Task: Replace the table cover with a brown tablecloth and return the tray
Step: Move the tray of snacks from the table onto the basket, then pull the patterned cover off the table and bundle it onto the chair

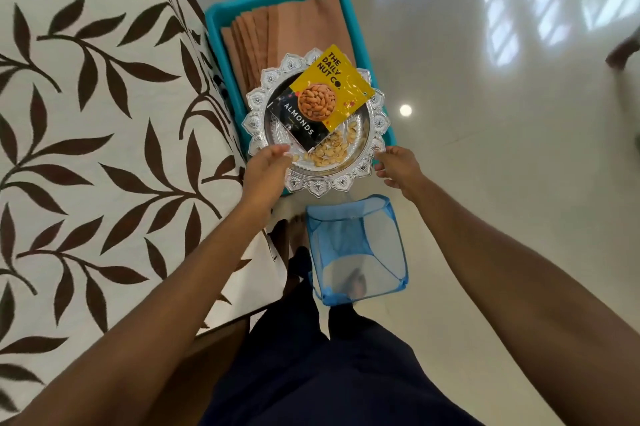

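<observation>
A round silver tray (322,183) with a scalloped rim carries a yellow and black almonds packet (322,96) and several loose nuts (329,148). My left hand (268,165) grips its near left rim and my right hand (398,167) grips its near right rim. The tray hovers over a teal plastic bin (214,30) on the floor, where a folded brown tablecloth (277,30) lies. On the left, a white table cover with brown leaves (104,113) drapes the table.
A blue mesh basket (356,249) stands on the glossy floor by my feet, just below the tray. Pale floor tiles (485,148) stretch out to the right. A dark object (623,51) shows at the far right edge.
</observation>
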The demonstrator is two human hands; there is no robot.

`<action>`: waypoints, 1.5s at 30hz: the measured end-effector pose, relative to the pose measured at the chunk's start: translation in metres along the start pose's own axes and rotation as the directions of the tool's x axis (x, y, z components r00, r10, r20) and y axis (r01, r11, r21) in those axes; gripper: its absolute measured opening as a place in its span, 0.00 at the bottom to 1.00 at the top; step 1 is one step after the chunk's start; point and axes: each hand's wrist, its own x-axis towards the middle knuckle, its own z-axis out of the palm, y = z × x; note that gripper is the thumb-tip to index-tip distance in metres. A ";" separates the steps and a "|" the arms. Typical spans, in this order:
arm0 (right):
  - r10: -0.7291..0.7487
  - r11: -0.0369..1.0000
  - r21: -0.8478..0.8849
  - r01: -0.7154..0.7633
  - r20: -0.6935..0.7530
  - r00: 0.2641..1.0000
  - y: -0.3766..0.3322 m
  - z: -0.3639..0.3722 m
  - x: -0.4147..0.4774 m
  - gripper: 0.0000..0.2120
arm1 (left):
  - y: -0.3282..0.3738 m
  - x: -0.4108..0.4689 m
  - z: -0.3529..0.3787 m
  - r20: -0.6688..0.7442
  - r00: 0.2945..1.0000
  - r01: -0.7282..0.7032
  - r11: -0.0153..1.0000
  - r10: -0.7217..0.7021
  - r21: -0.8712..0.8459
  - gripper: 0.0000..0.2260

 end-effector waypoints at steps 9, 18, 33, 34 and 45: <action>-0.265 0.943 -0.203 0.265 0.026 0.964 0.045 0.019 -0.067 0.11 | -0.065 -0.109 -0.074 -0.261 0.936 -0.224 0.971 0.238 0.081 0.08; -0.843 0.267 -0.303 0.915 0.387 0.374 0.066 0.125 -0.185 0.18 | -0.187 -0.206 -0.138 -0.484 0.763 -0.154 0.848 0.428 0.507 0.16; -0.680 -0.076 -0.667 0.742 0.579 0.451 0.082 0.286 -0.257 0.44 | -0.263 -0.221 -0.364 -0.518 0.767 0.088 0.738 0.378 0.669 0.29; -0.691 -0.055 -0.682 0.729 0.554 0.465 0.078 0.299 -0.261 0.45 | -0.268 -0.215 -0.386 -0.512 0.775 0.101 0.726 0.371 0.680 0.31; -0.657 0.138 -0.760 0.635 0.409 0.633 0.050 0.469 -0.335 0.47 | -0.343 -0.167 -0.589 -0.444 0.889 0.279 0.638 0.111 0.718 0.36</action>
